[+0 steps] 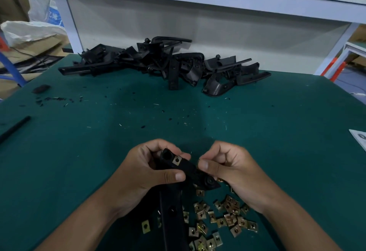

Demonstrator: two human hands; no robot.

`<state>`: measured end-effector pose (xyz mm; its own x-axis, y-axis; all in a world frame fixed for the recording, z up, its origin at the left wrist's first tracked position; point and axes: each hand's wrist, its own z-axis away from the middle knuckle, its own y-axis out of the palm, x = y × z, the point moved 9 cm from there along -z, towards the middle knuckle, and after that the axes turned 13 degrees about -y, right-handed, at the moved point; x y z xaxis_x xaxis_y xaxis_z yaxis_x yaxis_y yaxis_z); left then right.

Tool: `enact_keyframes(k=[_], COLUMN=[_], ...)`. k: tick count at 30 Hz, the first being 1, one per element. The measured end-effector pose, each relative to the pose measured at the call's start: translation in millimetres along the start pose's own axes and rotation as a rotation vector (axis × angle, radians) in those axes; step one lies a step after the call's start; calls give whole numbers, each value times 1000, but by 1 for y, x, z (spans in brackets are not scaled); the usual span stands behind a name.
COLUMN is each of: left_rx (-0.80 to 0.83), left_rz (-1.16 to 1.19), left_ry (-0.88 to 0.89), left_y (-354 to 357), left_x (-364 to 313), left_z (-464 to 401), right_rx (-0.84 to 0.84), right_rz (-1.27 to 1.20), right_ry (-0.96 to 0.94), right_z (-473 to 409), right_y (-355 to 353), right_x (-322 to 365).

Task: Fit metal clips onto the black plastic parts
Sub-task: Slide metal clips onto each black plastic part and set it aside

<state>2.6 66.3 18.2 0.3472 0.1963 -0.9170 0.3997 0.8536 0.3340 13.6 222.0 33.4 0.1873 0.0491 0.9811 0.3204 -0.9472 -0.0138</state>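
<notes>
Two bare forearms, no sleeves in view, left hand (146,168) and right hand (230,168) ungloved, short trimmed nails, no rings

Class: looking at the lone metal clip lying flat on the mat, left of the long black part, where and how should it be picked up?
Pinch the lone clip across two opposite outer edges, coming from above. It lies flat and apart from the clip pile, so the sides are free; the face offers nothing to grip.

Dim overhead light, soft shadows, wide-angle bending at edges, slight blur.
</notes>
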Motion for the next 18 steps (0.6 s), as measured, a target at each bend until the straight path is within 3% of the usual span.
enact_keyframes(k=[18], left_rx=[-76], left_rz=[4], left_ry=[45], left_y=[-3], left_x=[-7], left_z=[4], right_rx=[24], right_rz=[44], right_ry=[1], right_z=[2], right_y=[-2], right_x=[4])
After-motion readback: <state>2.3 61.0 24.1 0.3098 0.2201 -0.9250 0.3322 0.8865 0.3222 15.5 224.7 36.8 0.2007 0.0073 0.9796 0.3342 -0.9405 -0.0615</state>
